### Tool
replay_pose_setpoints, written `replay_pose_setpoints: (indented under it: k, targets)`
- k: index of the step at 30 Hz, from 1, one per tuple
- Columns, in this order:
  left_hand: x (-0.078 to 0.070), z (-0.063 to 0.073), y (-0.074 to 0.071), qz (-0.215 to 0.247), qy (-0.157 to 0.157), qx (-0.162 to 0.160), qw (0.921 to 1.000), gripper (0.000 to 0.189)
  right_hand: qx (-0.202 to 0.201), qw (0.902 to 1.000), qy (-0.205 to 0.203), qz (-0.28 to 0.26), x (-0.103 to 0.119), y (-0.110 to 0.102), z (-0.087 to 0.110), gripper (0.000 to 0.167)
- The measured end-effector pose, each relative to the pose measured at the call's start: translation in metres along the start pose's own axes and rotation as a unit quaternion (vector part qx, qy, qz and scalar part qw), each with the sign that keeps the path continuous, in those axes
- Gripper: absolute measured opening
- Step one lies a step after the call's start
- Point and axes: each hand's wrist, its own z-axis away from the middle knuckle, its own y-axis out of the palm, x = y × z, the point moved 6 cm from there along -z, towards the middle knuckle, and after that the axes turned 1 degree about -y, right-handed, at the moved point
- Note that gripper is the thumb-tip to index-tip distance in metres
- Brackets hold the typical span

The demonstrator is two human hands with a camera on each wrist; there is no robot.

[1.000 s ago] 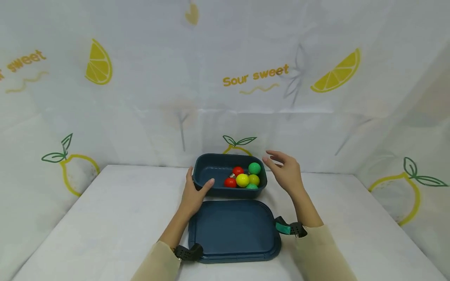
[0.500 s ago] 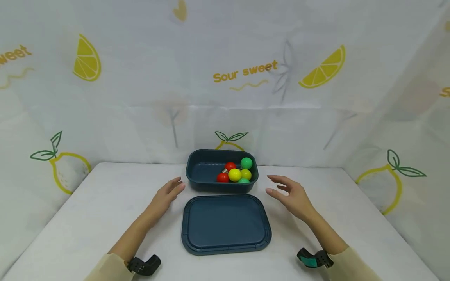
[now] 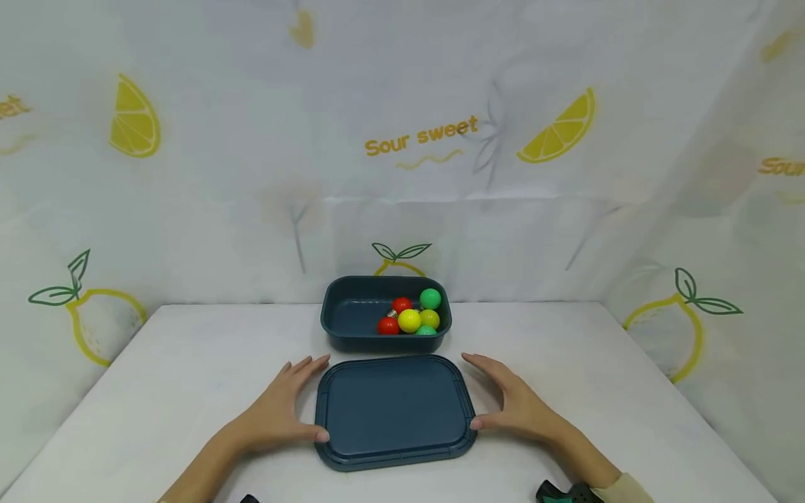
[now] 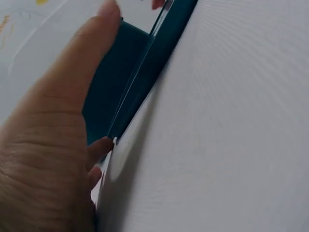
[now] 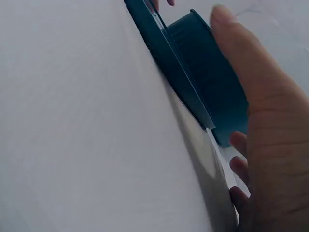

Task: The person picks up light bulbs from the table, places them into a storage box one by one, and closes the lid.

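Observation:
A dark blue lid (image 3: 396, 409) lies flat on the table, nearest to me. My left hand (image 3: 270, 412) is at its left edge, thumb and fingers spread apart, the thumb tip over the rim. On the other side my right hand (image 3: 518, 409) is spread likewise, its thumb at the lid's right edge. Neither hand is curled round the lid. Just behind it stands a dark blue box (image 3: 352, 342), uncovered. Several round bulbs, such as a yellow bulb (image 3: 409, 321), a red bulb (image 3: 388, 325) and a green bulb (image 3: 430, 299), lie in its right half; a threaded metal base shows among them.
The white-covered table (image 3: 189, 370) reaches back to a white cloth (image 3: 251, 154) printed with lemons and words, which also hangs at both sides. The box stands near the table's back edge, close to the cloth.
My left hand has let go of the box and my right hand has left its right side. Both have come back toward me, to either side of the lid. The view has shifted slightly.

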Motion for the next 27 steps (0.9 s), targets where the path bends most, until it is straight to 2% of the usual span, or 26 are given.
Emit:
replay_pose_setpoints:
  k: [3,6,9,11,16,20,24,27]
  targets:
    - [0.000,0.006,0.004,-0.042,0.012,0.024,0.9988,0.135,0.041,0.9985,-0.026,0.024,0.002,0.008,0.000,0.112]
    - [-0.003,0.008,0.007,-0.068,0.027,0.050,0.9961,0.144,0.066,0.9963,-0.031,0.045,0.003,0.012,0.001,0.119]
    - [-0.005,0.008,0.009,-0.083,0.035,0.062,0.9940,0.147,0.075,0.9947,-0.028,0.064,0.004,0.015,0.001,0.119]
    - [-0.006,0.007,0.009,-0.085,0.033,0.058,0.9941,0.146,0.069,0.9946,-0.032,0.071,0.006,0.014,0.001,0.118]
    - [-0.008,0.005,0.007,-0.064,0.023,0.030,0.9972,0.145,0.044,0.9952,-0.049,0.072,0.007,0.010,0.001,0.117]
    - [-0.009,0.004,0.003,-0.028,0.031,0.014,0.9990,0.139,0.024,0.9963,-0.075,0.034,0.005,0.006,0.002,0.113]
    - [-0.011,0.007,0.004,0.026,0.035,0.010,0.9990,0.115,0.004,0.9952,-0.094,-0.027,0.009,0.003,0.004,0.088]
    - [-0.018,0.010,0.007,0.051,0.038,-0.015,0.9978,0.096,-0.017,0.9927,-0.103,-0.062,0.015,0.003,0.004,0.070]
